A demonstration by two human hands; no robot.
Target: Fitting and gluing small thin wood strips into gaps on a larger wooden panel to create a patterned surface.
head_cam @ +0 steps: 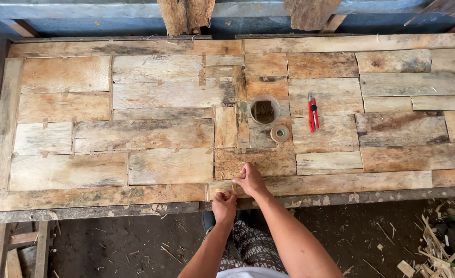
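Observation:
A large panel of flat pale wood-veneer pieces covers a workbench, the pieces joined edge to edge with small strips of tape. My left hand rests on the near edge strip of the panel, fingers pressing down by a seam. My right hand sits just to its right, fingertips pinching a short strip of tape over the same seam. A roll of tape, a clear plastic cup and a red utility knife lie on the panel beyond my hands.
Rough wooden planks lean at the far edge against a blue wall. Wood scraps and shavings litter the dirt floor at the lower right. A wooden frame stands at the lower left.

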